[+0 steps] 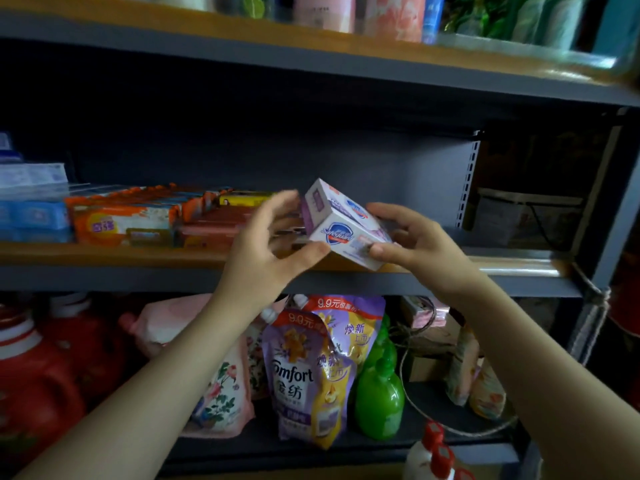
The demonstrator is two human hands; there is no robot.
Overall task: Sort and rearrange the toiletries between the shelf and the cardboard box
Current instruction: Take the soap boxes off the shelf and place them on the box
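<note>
A white and purple soap box (346,225) with a blue shield logo hangs tilted just above the front edge of the middle shelf (104,252). My left hand (268,252) grips its left side, thumb under the lower corner and fingers curled over the top. My right hand (414,245) pinches its right end with thumb and fingers. Orange, red and yellow soap packs (138,216) lie in rows on the same shelf to the left. No cardboard box for sorting shows clearly.
Blue packs (33,209) sit at the far left of the middle shelf; its right part is bare. Below stand red detergent jugs (38,375), pink and purple Comfort refill pouches (304,372) and green bottles (379,393). Bottles line the top shelf (346,46).
</note>
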